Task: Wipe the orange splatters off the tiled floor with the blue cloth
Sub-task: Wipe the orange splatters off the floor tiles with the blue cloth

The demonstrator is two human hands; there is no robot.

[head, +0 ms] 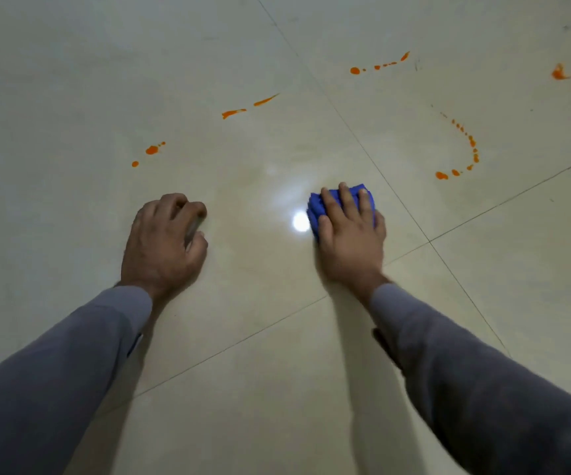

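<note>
The folded blue cloth (316, 205) lies on the pale tiled floor (250, 337), just right of centre. My right hand (349, 234) presses flat on it with straight fingers. My left hand (164, 241) rests on the floor to the left with its fingers curled under; I cannot tell whether it holds anything. Orange splatters lie beyond both hands: dots at the left (152, 149), streaks in the middle (232, 113), a dotted line at the back (355, 70), a curved trail at the right (472, 142), nearest the cloth, and a blot at the far right (559, 73).
Dark grout lines (373, 162) cross the floor diagonally. A bright light reflection (300, 221) shines on the tile just left of the cloth. Grey sleeves cover both forearms.
</note>
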